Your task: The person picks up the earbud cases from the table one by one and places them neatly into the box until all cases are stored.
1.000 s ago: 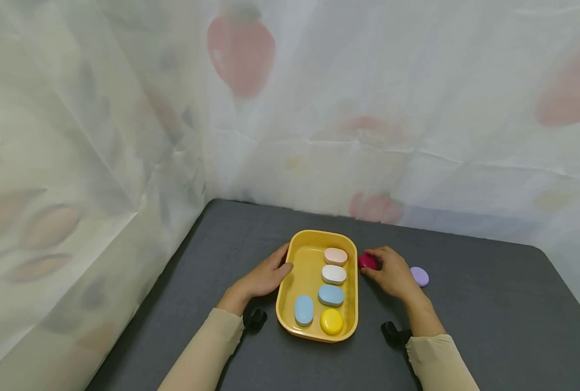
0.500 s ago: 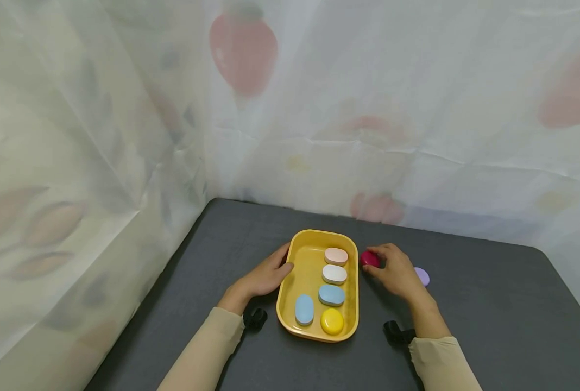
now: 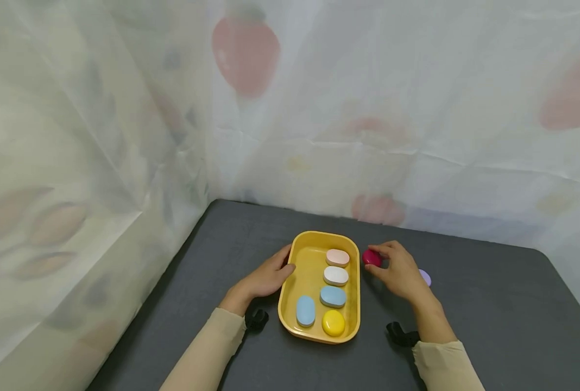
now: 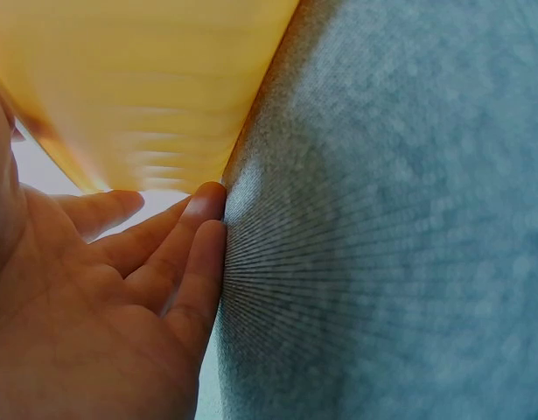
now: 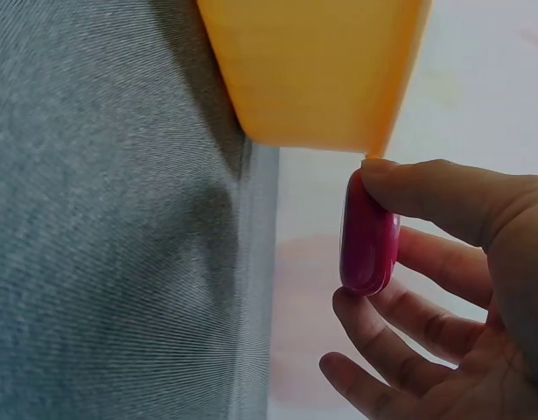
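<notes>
A yellow tray (image 3: pixel 295 296) with rounded corners stands on the dark table. My left hand (image 3: pixel 264 278) holds its left wall, thumb over the rim and fingers along the outside; in the left wrist view the fingertips (image 4: pixel 209 203) meet the table surface. My right hand (image 3: pixel 401 273) pinches a glossy magenta disc (image 3: pixel 372 258) between thumb and fingers, just outside the tray's right wall. In the right wrist view that disc (image 5: pixel 369 234) is on edge, clear of the table. Inside the tray lie a pink oval (image 3: pixel 337 258), a white oval (image 3: pixel 336 276), two blue ovals (image 3: pixel 333 296) and a yellow disc (image 3: pixel 333 323).
A lilac disc (image 3: pixel 425 277) lies on the table (image 3: pixel 495 304) behind my right wrist, partly hidden. A printed curtain (image 3: pixel 417 98) hangs along the back and left sides of the table. Black straps or mounts (image 3: pixel 401 335) sit at both wrists.
My right hand has shifted slightly right and away from me with the magenta disc, so the gap to the tray is wider. It now covers more of the lilac disc. The left hand stays put.
</notes>
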Demonstrator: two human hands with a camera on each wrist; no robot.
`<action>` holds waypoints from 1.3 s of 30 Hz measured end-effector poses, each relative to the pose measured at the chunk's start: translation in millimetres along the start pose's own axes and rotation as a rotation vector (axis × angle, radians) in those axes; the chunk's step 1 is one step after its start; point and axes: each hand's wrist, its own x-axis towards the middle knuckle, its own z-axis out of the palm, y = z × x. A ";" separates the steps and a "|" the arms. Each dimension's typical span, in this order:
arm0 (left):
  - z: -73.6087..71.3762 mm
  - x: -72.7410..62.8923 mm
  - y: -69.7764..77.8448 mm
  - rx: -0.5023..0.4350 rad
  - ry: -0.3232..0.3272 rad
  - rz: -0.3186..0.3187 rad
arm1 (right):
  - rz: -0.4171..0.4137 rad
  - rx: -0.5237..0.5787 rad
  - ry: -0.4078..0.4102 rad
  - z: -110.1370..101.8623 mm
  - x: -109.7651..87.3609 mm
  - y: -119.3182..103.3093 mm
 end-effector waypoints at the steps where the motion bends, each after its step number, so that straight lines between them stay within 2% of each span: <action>1: 0.2 0.1 0.0 0.000 0.000 -0.001 | -0.002 0.000 0.002 -1.0 -0.4 -0.9; 24: 0.3 1.7 -3.0 -0.002 0.004 -0.025 | -0.048 -0.029 0.030 -13.9 -7.4 -20.5; 39: 0.2 0.4 -1.3 0.007 0.015 -0.015 | -0.100 -0.043 0.008 -19.0 -10.8 -26.8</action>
